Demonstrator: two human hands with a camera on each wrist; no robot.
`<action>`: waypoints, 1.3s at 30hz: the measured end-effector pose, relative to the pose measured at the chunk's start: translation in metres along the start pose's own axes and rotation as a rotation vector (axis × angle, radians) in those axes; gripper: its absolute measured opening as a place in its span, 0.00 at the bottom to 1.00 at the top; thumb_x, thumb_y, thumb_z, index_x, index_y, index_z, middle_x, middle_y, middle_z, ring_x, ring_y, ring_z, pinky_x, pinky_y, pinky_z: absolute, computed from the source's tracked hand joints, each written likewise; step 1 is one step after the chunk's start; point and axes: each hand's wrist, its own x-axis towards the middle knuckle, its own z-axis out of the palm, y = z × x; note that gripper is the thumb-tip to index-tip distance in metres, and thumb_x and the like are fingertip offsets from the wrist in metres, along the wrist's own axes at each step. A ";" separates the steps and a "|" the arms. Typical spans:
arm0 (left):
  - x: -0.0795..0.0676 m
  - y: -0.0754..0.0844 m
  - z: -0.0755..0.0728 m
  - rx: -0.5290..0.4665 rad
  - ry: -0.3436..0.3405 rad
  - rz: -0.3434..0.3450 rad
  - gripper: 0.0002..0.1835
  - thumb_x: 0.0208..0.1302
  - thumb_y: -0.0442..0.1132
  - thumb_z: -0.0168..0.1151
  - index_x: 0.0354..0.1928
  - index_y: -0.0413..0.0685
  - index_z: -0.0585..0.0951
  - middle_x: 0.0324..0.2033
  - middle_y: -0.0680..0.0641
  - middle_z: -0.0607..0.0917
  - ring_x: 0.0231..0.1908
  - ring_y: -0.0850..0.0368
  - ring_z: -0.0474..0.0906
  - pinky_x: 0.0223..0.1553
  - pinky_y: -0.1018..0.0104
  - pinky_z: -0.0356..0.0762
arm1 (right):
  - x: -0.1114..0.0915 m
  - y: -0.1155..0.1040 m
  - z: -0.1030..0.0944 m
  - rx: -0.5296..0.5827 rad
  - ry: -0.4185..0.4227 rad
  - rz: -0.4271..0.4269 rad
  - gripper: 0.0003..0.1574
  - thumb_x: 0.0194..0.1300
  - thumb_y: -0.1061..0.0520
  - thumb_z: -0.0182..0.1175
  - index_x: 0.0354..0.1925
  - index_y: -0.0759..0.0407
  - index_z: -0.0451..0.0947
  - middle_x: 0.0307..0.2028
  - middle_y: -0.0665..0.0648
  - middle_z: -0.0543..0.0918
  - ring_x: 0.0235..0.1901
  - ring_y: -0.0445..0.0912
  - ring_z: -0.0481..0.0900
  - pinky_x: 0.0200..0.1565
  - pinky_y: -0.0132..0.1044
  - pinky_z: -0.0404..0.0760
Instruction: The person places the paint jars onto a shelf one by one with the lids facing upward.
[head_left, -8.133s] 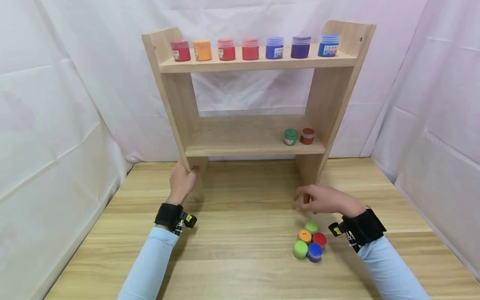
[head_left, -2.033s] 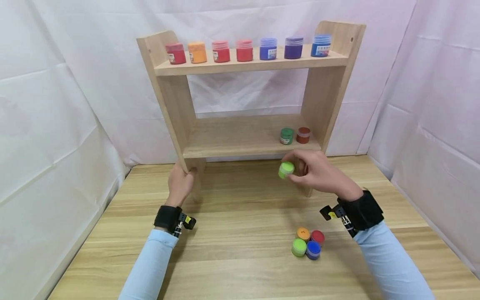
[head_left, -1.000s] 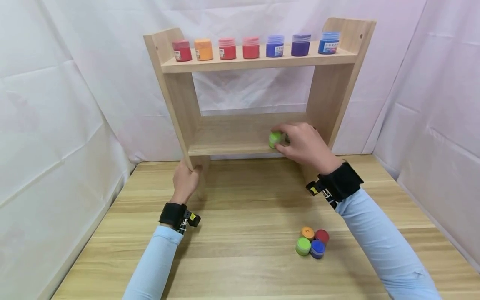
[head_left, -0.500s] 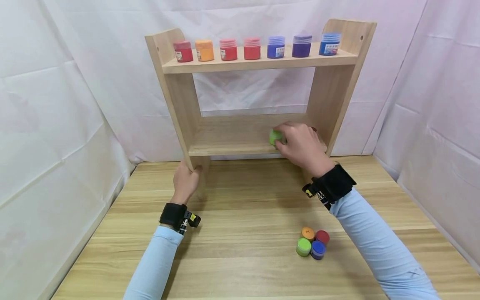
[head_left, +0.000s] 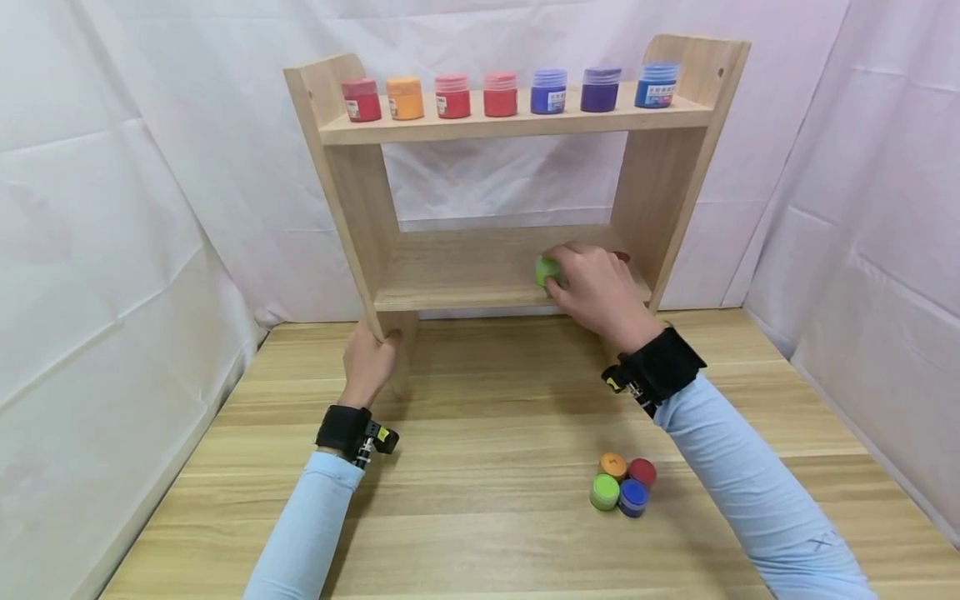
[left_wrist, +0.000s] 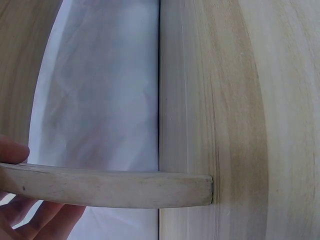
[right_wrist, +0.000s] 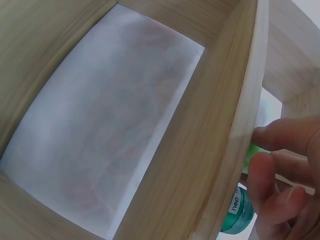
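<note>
My right hand (head_left: 596, 287) pinches a light green paint jar (head_left: 546, 270) on the lower board of the wooden shelf (head_left: 457, 292), near its front edge. In the right wrist view the dark green jar (right_wrist: 239, 215) stands beside the light green one, under my curled fingers (right_wrist: 262, 175). A sliver of the red-brown jar's lid (head_left: 622, 257) shows behind my right hand. Low on the shelf's left side panel (head_left: 352, 225), my left hand (head_left: 369, 362) grips the edge; the left wrist view has the thumb (left_wrist: 12, 150) above the panel and fingers below it.
On the top board (head_left: 517, 125) stand several jars in a row, from a red jar (head_left: 362, 101) to a blue jar (head_left: 657, 86). Nearer on the table (head_left: 465, 500) sit an orange jar (head_left: 612, 465), a red jar (head_left: 642, 472), a light green jar (head_left: 604, 492) and a blue jar (head_left: 633, 497).
My right hand has lifted one light green jar from the table group and carried it up to the lower board, left of the dark green jar. My left hand keeps its grip.
</note>
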 end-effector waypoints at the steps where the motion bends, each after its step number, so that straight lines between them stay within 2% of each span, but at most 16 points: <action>1: 0.000 -0.001 0.000 0.004 0.001 0.000 0.20 0.58 0.40 0.57 0.53 0.44 0.76 0.45 0.42 0.81 0.40 0.46 0.78 0.33 0.49 0.73 | 0.000 -0.001 0.000 -0.004 0.001 -0.002 0.18 0.58 0.57 0.60 0.46 0.64 0.81 0.44 0.59 0.81 0.36 0.48 0.79 0.32 0.43 0.78; 7: -0.001 -0.002 -0.003 0.020 0.008 -0.007 0.18 0.58 0.40 0.57 0.51 0.45 0.76 0.44 0.43 0.81 0.40 0.46 0.78 0.33 0.49 0.73 | -0.001 -0.003 0.001 -0.025 0.014 -0.040 0.21 0.57 0.57 0.60 0.49 0.63 0.78 0.41 0.58 0.81 0.28 0.45 0.74 0.26 0.40 0.74; 9: -0.002 -0.002 -0.003 0.021 0.009 -0.007 0.18 0.58 0.40 0.57 0.50 0.44 0.76 0.44 0.42 0.81 0.40 0.46 0.78 0.34 0.48 0.73 | -0.004 -0.003 -0.001 -0.023 0.037 -0.058 0.22 0.56 0.57 0.61 0.50 0.62 0.78 0.43 0.58 0.81 0.27 0.44 0.73 0.26 0.39 0.73; 11: -0.002 -0.002 -0.003 0.023 0.010 -0.007 0.18 0.58 0.40 0.57 0.50 0.44 0.76 0.44 0.42 0.81 0.41 0.46 0.77 0.34 0.48 0.72 | -0.008 -0.003 -0.004 -0.007 0.083 -0.076 0.22 0.55 0.58 0.61 0.49 0.62 0.79 0.46 0.59 0.80 0.29 0.46 0.76 0.27 0.41 0.75; 14: -0.002 -0.002 -0.002 0.022 0.006 -0.006 0.18 0.58 0.40 0.57 0.51 0.44 0.76 0.44 0.43 0.81 0.41 0.46 0.77 0.35 0.48 0.73 | -0.017 -0.002 -0.009 0.039 0.164 -0.103 0.19 0.54 0.60 0.62 0.46 0.62 0.80 0.48 0.61 0.80 0.33 0.49 0.79 0.30 0.42 0.76; 17: -0.001 -0.002 -0.002 0.018 0.002 -0.010 0.19 0.58 0.40 0.57 0.52 0.45 0.76 0.45 0.42 0.81 0.41 0.46 0.78 0.35 0.48 0.73 | -0.027 0.000 -0.012 0.090 0.205 -0.132 0.11 0.54 0.61 0.62 0.38 0.63 0.81 0.40 0.58 0.81 0.32 0.48 0.78 0.29 0.39 0.74; 21: 0.000 -0.001 -0.002 0.011 0.005 -0.011 0.19 0.58 0.39 0.57 0.52 0.44 0.76 0.45 0.42 0.81 0.41 0.45 0.78 0.35 0.48 0.73 | -0.042 0.004 -0.015 0.186 0.150 -0.167 0.04 0.55 0.62 0.63 0.32 0.59 0.79 0.28 0.49 0.78 0.25 0.41 0.72 0.26 0.32 0.69; 24: 0.000 0.000 -0.002 0.006 0.005 -0.004 0.19 0.58 0.39 0.57 0.53 0.43 0.76 0.45 0.41 0.81 0.41 0.45 0.78 0.34 0.48 0.73 | -0.055 0.007 -0.016 0.244 0.078 -0.171 0.04 0.56 0.61 0.64 0.32 0.56 0.79 0.25 0.45 0.76 0.23 0.39 0.70 0.24 0.31 0.69; 31: 0.000 0.002 -0.001 0.005 0.007 -0.012 0.19 0.57 0.39 0.57 0.51 0.44 0.76 0.44 0.42 0.81 0.39 0.46 0.78 0.33 0.50 0.73 | -0.081 0.021 -0.012 0.209 -0.048 -0.085 0.04 0.57 0.58 0.65 0.32 0.52 0.78 0.21 0.42 0.74 0.20 0.37 0.70 0.22 0.31 0.70; 39: -0.001 0.002 0.000 0.001 0.004 -0.018 0.19 0.58 0.39 0.57 0.52 0.42 0.76 0.45 0.41 0.82 0.39 0.45 0.79 0.33 0.49 0.74 | -0.104 0.034 -0.001 0.222 -0.196 -0.003 0.04 0.57 0.56 0.65 0.32 0.54 0.80 0.20 0.41 0.74 0.17 0.36 0.69 0.19 0.31 0.70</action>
